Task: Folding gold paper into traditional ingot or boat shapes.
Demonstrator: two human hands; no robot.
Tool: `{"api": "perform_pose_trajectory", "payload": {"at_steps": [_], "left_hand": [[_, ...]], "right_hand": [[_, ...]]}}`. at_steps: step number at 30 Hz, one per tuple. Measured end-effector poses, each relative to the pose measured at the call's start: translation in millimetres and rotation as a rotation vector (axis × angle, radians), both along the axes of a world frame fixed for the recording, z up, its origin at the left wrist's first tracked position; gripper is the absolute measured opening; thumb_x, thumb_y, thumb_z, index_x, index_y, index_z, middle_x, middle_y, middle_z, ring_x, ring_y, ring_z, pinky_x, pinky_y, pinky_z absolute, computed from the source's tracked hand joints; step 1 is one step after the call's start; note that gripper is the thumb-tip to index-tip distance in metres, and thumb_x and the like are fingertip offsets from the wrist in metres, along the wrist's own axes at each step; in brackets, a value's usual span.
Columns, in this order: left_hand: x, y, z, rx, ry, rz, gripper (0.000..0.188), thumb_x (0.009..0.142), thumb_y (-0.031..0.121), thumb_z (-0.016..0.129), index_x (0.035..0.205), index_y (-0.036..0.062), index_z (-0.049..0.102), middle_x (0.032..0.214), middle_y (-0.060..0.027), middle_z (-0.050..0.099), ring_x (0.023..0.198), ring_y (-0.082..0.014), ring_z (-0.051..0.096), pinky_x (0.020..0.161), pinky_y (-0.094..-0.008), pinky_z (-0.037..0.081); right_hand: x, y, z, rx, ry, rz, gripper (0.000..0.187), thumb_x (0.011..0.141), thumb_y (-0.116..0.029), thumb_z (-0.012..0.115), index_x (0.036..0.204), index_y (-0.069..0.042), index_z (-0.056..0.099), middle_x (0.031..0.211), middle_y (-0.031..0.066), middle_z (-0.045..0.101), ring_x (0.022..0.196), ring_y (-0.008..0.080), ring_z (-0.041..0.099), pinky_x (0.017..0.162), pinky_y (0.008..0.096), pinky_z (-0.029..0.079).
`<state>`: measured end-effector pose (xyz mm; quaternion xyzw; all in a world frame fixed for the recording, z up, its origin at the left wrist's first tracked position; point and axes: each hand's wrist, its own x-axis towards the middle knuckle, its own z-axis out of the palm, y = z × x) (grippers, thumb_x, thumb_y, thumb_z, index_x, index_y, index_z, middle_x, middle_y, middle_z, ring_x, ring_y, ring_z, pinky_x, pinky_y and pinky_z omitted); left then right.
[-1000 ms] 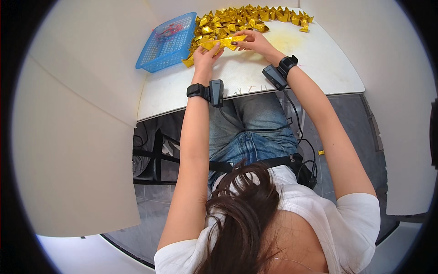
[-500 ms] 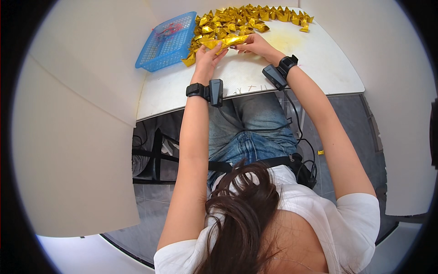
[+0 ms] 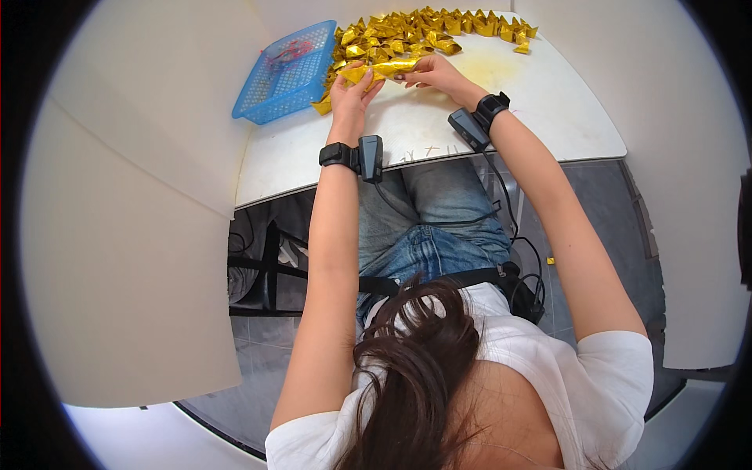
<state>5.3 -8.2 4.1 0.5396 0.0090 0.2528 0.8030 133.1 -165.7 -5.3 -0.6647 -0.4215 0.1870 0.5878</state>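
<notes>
A shiny gold paper boat (image 3: 383, 71), long and pointed at the ends, is held above the near part of the white table (image 3: 501, 110). My left hand (image 3: 350, 92) is closed on its left end, with the thumb lying on the gold paper. Against its right end my right hand (image 3: 436, 75) pinches between thumb and fingers. Just behind both hands lies a heap of folded gold paper pieces (image 3: 407, 33), partly hidden by the held one.
A blue perforated plastic basket (image 3: 274, 94) stands at the table's left, with something reddish inside. Pale walls rise on both sides. Black wristbands with grey boxes (image 3: 370, 160) trail cables toward my lap. A small gold scrap (image 3: 551, 261) lies on the grey floor.
Both hands and the gold paper boat have shifted slightly to the left. My right fingers have changed position a little at its right end.
</notes>
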Motion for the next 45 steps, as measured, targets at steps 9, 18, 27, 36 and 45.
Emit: {"api": "perform_pose_trajectory", "payload": {"at_steps": [9, 18, 27, 36, 45], "left_hand": [[-1, 1, -1, 0.077, 0.022, -0.016, 0.027, 0.084, 0.002, 0.059, 0.109, -0.0012, 0.048, 0.106, -0.0140, 0.056, 0.093, -0.0235, 0.060, 0.086, -0.0330, 0.052], [-2, -4, 0, 0.066, 0.053, -0.135, 0.029, 0.084, 0.003, 0.059, 0.110, -0.0021, 0.048, 0.106, -0.0113, 0.056, 0.094, -0.0223, 0.059, 0.086, -0.0337, 0.053], [-1, -3, 2, -0.034, 0.111, -0.132, 0.026, 0.085, 0.012, 0.062, 0.101, -0.0046, 0.051, 0.101, -0.0126, 0.058, 0.086, -0.0222, 0.062, 0.081, -0.0328, 0.055], [-2, -4, 3, 0.016, 0.168, -0.105, 0.023, 0.087, 0.019, 0.059, 0.101, 0.0015, 0.053, 0.100, -0.0085, 0.060, 0.085, -0.0159, 0.062, 0.077, -0.0262, 0.053], [-1, 2, 2, -0.012, 0.191, -0.101, 0.035, 0.087, 0.032, 0.059, 0.104, 0.0011, 0.052, 0.100, -0.0096, 0.061, 0.086, -0.0183, 0.062, 0.075, -0.0267, 0.054]], "right_hand": [[-17, -6, 10, 0.067, 0.279, 0.143, 0.041, 0.084, -0.031, 0.062, 0.116, -0.009, 0.049, 0.095, 0.0028, 0.062, 0.084, 0.0076, 0.059, 0.074, 0.0210, 0.048], [-4, -1, 0, 0.058, 0.070, -0.054, 0.033, 0.076, -0.032, 0.071, 0.100, -0.011, 0.061, 0.087, -0.0004, 0.060, 0.074, 0.0057, 0.058, 0.064, 0.0197, 0.048], [1, 2, -3, 0.118, 0.059, -0.075, 0.031, 0.073, -0.029, 0.075, 0.094, -0.008, 0.068, 0.071, -0.0017, 0.061, 0.061, 0.0033, 0.054, 0.055, 0.0164, 0.044], [-3, 0, 0, 0.026, 0.007, -0.011, 0.026, 0.079, -0.021, 0.070, 0.100, -0.007, 0.064, 0.068, -0.0021, 0.062, 0.059, 0.0019, 0.054, 0.054, 0.0164, 0.042], [3, 6, -5, 0.144, -0.051, 0.003, 0.026, 0.076, -0.023, 0.072, 0.094, -0.006, 0.068, 0.070, 0.0006, 0.064, 0.058, 0.0037, 0.053, 0.053, 0.0192, 0.040]]}}
